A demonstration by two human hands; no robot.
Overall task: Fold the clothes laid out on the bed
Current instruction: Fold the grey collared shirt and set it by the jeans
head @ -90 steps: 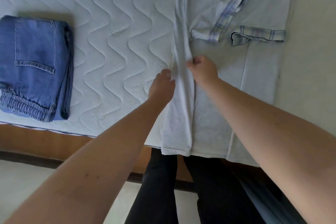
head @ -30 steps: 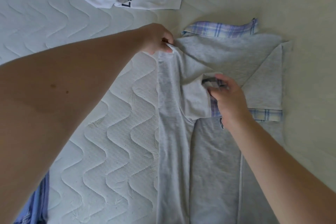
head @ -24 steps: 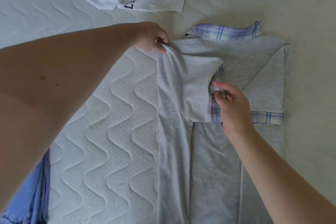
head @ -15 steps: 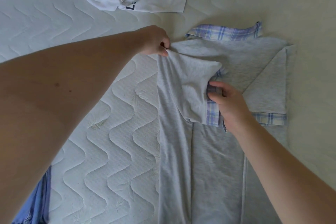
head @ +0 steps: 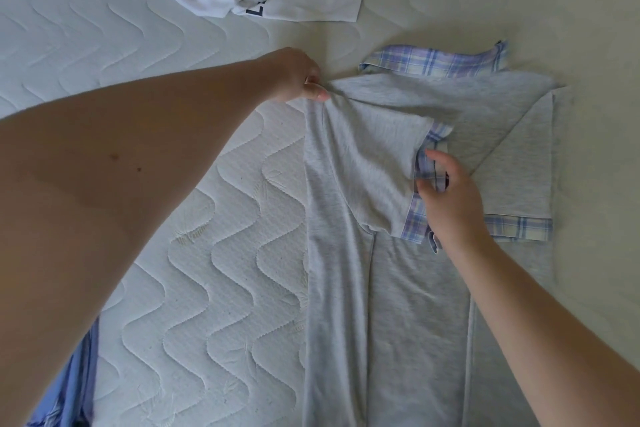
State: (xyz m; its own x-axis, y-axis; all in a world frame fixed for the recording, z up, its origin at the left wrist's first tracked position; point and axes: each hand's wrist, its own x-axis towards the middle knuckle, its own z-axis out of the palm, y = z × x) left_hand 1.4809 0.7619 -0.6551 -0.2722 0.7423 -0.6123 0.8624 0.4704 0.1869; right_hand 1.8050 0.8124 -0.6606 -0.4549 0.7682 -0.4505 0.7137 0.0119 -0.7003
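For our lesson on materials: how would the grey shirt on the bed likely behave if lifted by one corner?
The grey shirt would probably hang limp: it puckers where the left hand pinches its shoulder. It seems light, since a pinch raises the fabric. Its folded sleeve would likely fall open.

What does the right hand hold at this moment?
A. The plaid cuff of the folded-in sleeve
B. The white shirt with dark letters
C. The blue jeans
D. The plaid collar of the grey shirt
A: the right hand pinches the plaid cuff of the sleeve folded across the grey shirt, while the plaid collar lies untouched farther up.
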